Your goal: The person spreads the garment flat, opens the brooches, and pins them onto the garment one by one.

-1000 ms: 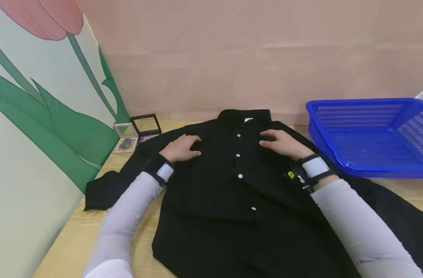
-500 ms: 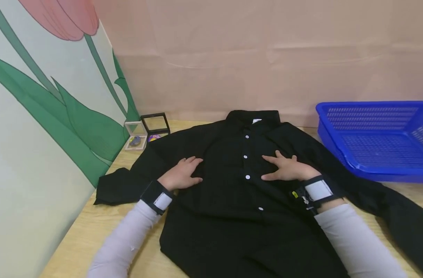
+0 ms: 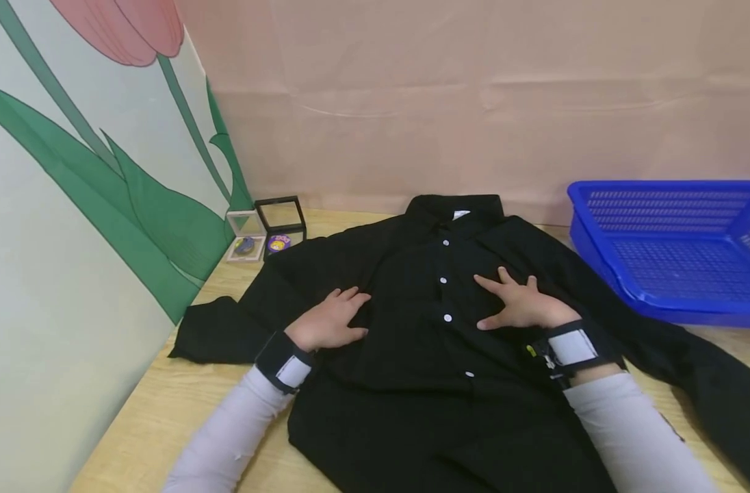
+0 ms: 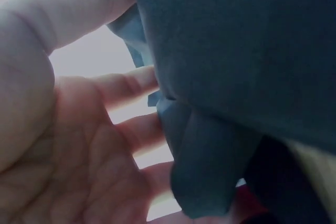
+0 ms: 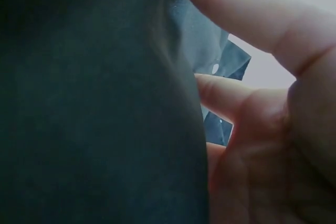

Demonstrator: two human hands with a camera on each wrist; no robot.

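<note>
A black button-up shirt with white buttons lies spread face up on the wooden table, collar toward the back wall. On its left chest area rests my left hand, palm down with fingers spread and extended. My right hand touches the other side of the chest, fingers splayed, to the right of the button row. In the left wrist view, straight fingers meet the dark cloth. The right wrist view shows the thumb and fingers against the same dark fabric, which hides the fingertips.
A blue plastic basket stands at the back right, beside the shirt's sleeve. At the back left are a small white-framed case and a black-framed case with round badges. A pinkish wall covering rises behind the table.
Both hands have moved down the shirt from the upper chest toward its middle, and their fingers have spread. The right sleeve lies further out. The view has shifted slightly left.
</note>
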